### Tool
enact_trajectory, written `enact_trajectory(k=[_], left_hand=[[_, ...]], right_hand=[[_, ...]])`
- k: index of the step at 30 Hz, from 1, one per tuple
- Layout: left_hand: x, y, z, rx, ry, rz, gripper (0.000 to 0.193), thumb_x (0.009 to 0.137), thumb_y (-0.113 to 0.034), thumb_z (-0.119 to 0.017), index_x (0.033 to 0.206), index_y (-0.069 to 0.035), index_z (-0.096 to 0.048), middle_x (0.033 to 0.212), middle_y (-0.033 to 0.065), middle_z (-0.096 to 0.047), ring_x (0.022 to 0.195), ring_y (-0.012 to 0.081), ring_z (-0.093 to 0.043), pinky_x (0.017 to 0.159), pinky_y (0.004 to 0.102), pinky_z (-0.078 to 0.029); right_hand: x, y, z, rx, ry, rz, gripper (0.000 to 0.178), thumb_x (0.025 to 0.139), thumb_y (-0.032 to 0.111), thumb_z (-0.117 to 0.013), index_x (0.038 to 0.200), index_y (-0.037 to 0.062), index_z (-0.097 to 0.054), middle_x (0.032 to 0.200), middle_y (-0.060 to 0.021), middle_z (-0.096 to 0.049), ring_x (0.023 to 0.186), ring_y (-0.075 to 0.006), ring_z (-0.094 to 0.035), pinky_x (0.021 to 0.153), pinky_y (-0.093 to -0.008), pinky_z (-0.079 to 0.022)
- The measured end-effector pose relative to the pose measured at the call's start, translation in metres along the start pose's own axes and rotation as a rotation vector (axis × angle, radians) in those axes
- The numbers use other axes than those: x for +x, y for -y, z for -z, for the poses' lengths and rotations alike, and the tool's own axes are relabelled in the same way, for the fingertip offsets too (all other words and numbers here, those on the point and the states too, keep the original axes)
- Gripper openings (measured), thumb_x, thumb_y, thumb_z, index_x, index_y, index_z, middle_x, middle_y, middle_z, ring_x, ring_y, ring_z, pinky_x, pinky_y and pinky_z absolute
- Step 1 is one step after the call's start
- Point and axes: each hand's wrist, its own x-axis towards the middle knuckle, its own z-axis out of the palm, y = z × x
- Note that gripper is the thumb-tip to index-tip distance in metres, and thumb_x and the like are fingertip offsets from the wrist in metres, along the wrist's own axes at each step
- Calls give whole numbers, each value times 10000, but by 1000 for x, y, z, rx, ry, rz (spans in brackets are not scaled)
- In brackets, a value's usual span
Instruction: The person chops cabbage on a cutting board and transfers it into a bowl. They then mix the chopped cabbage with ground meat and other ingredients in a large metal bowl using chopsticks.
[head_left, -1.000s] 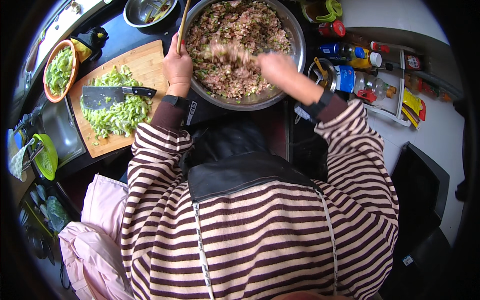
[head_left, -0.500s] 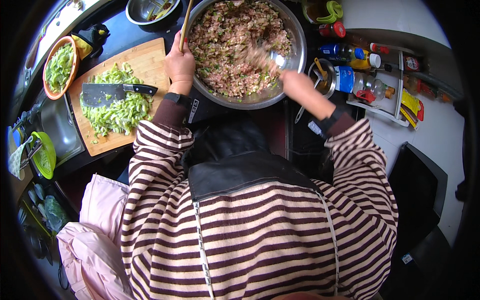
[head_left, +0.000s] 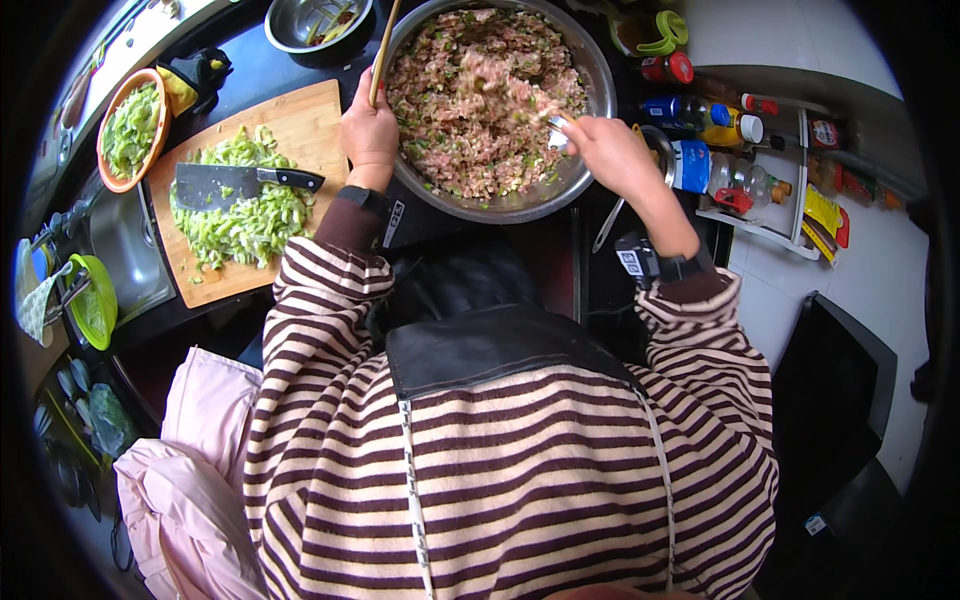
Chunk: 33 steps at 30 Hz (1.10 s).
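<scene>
A large steel bowl [head_left: 480, 212] holds minced meat [head_left: 450, 110] flecked with green bits. At its left rim, my left hand [head_left: 369, 138] is closed round wooden chopsticks [head_left: 386, 45] that point up and away. My right hand [head_left: 618, 155] is over the bowl's right side, closed on a stirring utensil [head_left: 557, 134]. Clinging meat and motion blur hide most of this utensil, though a shiny metallic part shows by my fingers. To the left, a cleaver [head_left: 216, 187] with a black handle lies flat on chopped green vegetable [head_left: 240, 236] on a wooden cutting board [head_left: 312, 112].
An orange-rimmed bowl [head_left: 160, 140] of chopped greens stands beyond the board's left corner. A smaller metal bowl [head_left: 290, 48] is at the back. The sink [head_left: 128, 250] lies left of the board. Bottles [head_left: 695, 165] and a white rack [head_left: 770, 237] stand on the right.
My right hand has swung slightly up and right, dragging the utensil and a clump of meat through the mince. My left hand keeps its hold; the whole view has shifted a little.
</scene>
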Motion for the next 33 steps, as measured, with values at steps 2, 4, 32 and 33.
enact_trajectory(k=[2, 4, 32, 33], left_hand=[[-2, -1, 1, 5, 35, 39, 286, 937, -312, -508, 1210, -262, -576, 816, 183, -650, 722, 388, -626, 610, 451, -487], [-1, -2, 2, -23, 22, 34, 299, 944, -325, -505, 1214, -227, -586, 860, 185, -656, 760, 378, -634, 649, 430, -492], [-93, -67, 60, 129, 652, -266, 224, 924, -329, -499, 905, -109, -533, 715, 168, -628, 703, 391, -612, 590, 493, -462], [-95, -65, 60, 115, 649, -244, 230, 927, -335, -496, 911, -109, -536, 719, 172, -628, 708, 392, -612, 591, 493, -461]], right_hand=[[13, -3, -28, -111, -4, 7, 381, 936, 305, -457, 767, 5, -621, 725, -196, -630, 708, -345, -622, 651, -425, -472], [20, -13, -42, 82, 12, 45, 333, 932, 266, -477, 761, 15, -614, 659, -119, -610, 603, -219, -581, 587, -361, -462], [0, 5, -24, 1613, 510, -201, 230, 948, 100, -411, 1068, -51, -535, 648, 21, -445, 499, -41, -375, 416, -177, -303], [1, 4, -25, 1577, 474, -226, 231, 951, 106, -408, 1064, -50, -536, 641, 18, -448, 489, -43, -376, 411, -179, -304]])
